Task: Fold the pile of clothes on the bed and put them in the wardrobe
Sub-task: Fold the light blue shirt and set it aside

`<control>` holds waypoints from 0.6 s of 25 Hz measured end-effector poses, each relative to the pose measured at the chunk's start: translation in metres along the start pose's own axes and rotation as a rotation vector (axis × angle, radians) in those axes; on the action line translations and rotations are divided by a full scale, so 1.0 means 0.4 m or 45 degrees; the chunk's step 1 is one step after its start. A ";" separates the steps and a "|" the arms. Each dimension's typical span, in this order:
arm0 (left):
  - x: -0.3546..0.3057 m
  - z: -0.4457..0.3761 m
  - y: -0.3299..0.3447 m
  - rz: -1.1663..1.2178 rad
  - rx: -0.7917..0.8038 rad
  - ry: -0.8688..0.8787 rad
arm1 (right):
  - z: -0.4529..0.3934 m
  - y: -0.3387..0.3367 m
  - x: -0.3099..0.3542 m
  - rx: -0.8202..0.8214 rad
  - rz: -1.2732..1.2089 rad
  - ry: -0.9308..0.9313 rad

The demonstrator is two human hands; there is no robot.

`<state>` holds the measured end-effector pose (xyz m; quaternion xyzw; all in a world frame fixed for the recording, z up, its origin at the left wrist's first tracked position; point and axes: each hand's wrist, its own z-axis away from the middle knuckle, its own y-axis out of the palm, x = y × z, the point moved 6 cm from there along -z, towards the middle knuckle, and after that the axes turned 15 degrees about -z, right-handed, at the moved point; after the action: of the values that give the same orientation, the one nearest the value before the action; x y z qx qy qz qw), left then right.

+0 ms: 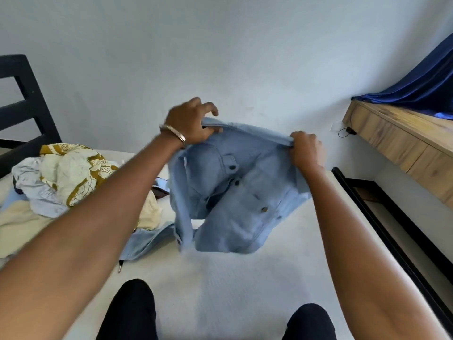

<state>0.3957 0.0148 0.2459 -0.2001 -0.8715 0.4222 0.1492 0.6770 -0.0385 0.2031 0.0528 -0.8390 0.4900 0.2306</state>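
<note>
Holding a light blue shirt (235, 192) up above the bed (220, 278), both hands pinch its top edge: left hand (190, 123) fingers closed on one end, right hand (306, 149) fingers closed on the other. Shirt hangs free, lower hem near the mattress. Pile of clothes (66, 182) lies on the bed to the left, beside the dark headboard (27, 106).

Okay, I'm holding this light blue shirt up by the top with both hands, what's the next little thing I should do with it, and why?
Probably lower the shirt flat onto the bare white bed in front of you. Your left hand and right hand pinch its top edge, and it hangs bunched in the air. The pile of clothes lies to the left, so the space below looks free for smoothing and folding.
</note>
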 end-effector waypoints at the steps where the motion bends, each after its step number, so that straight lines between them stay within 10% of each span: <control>1: 0.022 -0.025 -0.019 -0.198 0.003 0.135 | -0.012 -0.025 -0.010 -0.114 -0.106 -0.001; 6: 0.098 0.080 0.035 -0.436 -0.332 -0.025 | 0.047 0.047 -0.045 -0.109 -0.119 -0.237; 7: 0.101 0.134 0.112 -0.242 -0.135 -0.073 | 0.081 0.112 -0.073 0.110 -0.024 -0.219; 11: 0.011 0.544 0.399 -0.351 1.799 0.194 | 0.367 0.374 -0.250 1.486 0.387 0.124; 15: 0.012 0.685 0.438 -0.309 2.219 -0.061 | 0.492 0.468 -0.334 1.859 0.628 0.226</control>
<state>0.3131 -0.0696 -0.0572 0.0879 -0.2573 0.9224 0.2743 0.6709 -0.1271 -0.0863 -0.0363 -0.2695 0.9583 0.0881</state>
